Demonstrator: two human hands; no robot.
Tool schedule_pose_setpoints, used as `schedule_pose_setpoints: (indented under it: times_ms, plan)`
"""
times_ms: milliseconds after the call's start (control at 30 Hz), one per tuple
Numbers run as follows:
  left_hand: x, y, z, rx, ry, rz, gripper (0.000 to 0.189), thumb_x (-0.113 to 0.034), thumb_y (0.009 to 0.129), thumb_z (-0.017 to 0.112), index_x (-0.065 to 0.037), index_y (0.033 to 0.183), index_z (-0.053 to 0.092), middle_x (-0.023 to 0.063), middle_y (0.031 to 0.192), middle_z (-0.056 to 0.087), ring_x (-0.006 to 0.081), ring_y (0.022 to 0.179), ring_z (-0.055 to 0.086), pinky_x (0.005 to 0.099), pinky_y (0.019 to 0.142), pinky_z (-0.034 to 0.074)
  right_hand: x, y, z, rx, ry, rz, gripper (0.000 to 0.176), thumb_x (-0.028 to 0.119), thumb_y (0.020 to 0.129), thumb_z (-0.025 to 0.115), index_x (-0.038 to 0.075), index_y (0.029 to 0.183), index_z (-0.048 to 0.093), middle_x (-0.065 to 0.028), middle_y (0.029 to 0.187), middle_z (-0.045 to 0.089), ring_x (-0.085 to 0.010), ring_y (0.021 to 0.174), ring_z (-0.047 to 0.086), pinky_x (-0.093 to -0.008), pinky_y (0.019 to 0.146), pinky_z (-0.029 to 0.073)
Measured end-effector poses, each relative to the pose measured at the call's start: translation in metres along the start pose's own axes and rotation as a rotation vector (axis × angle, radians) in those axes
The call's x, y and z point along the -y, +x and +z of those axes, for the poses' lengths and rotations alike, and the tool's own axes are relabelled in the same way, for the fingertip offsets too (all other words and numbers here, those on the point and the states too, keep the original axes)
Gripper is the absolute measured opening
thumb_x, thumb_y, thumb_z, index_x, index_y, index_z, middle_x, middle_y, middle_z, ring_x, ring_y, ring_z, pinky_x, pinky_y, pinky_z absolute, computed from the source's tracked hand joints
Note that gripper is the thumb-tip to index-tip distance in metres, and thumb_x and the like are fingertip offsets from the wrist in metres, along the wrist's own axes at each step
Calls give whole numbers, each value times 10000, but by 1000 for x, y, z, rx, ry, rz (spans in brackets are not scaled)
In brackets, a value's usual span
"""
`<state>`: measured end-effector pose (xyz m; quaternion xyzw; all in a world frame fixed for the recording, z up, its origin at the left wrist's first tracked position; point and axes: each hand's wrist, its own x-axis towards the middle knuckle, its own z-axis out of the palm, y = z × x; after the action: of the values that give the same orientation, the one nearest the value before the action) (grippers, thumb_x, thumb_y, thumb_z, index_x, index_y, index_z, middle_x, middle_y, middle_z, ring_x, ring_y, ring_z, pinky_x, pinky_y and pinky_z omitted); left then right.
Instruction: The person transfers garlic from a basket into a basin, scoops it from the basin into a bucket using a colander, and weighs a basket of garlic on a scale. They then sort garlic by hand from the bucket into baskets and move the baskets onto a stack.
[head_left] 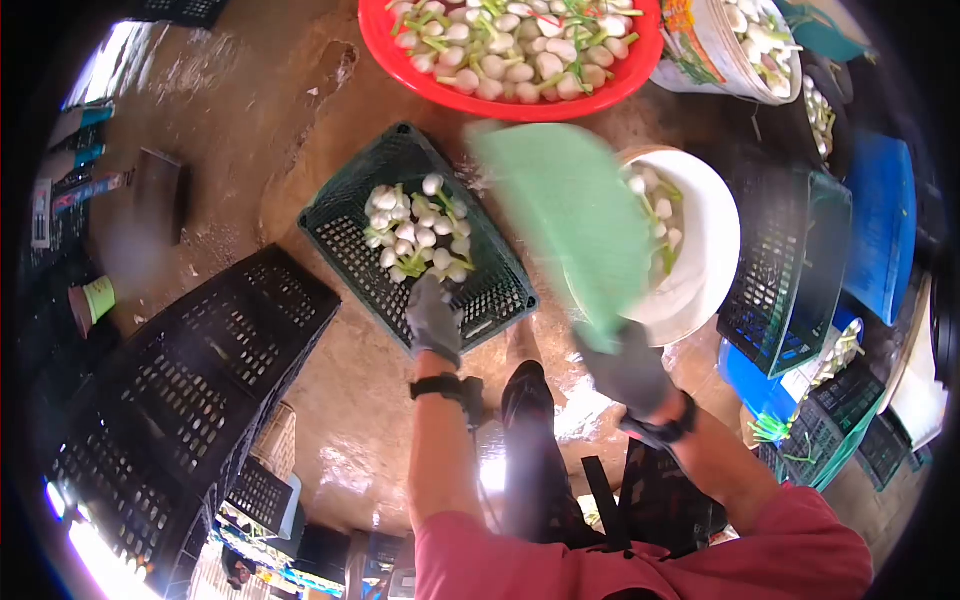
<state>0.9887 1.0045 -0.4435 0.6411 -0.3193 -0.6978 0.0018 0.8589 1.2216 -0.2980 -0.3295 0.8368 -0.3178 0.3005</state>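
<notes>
My left hand point(435, 318), in a grey glove, reaches over the near edge of a dark green mesh crate point(345, 190). Its fingertips are right at a pile of white bulbs with green stems point(415, 230), and motion smears its fingers. My right hand point(630, 370), gloved too, is closed on the lower edge of a light-green rounded plastic vessel point(570, 205). That vessel is tilted on its side and blurred, between the crate and a white bucket point(715, 250). It overlaps the bucket's left side in this view. More bulbs show inside the bucket.
A red basin point(385, 65) full of bulbs stands at the top, with a white pail point(700, 50) of bulbs beside it. Black crates point(190, 390) are stacked at left. Dark crates point(790, 260) and a blue container point(885, 225) line the right. The floor point(250, 110) is wet.
</notes>
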Motion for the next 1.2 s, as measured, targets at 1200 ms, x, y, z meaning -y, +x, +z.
schedule_pose_setpoints:
  times_ms: [1200]
  plan:
    - [99,-36,287,435,23,-130,695,-551,936,481,-59,1417,380,60,1308,504,186,1167,505,318,970,445,-223,-56,-31,376,680,732,123,130,819,581,44,773,505,-24,635,487,-128,450,422,-309,398,328]
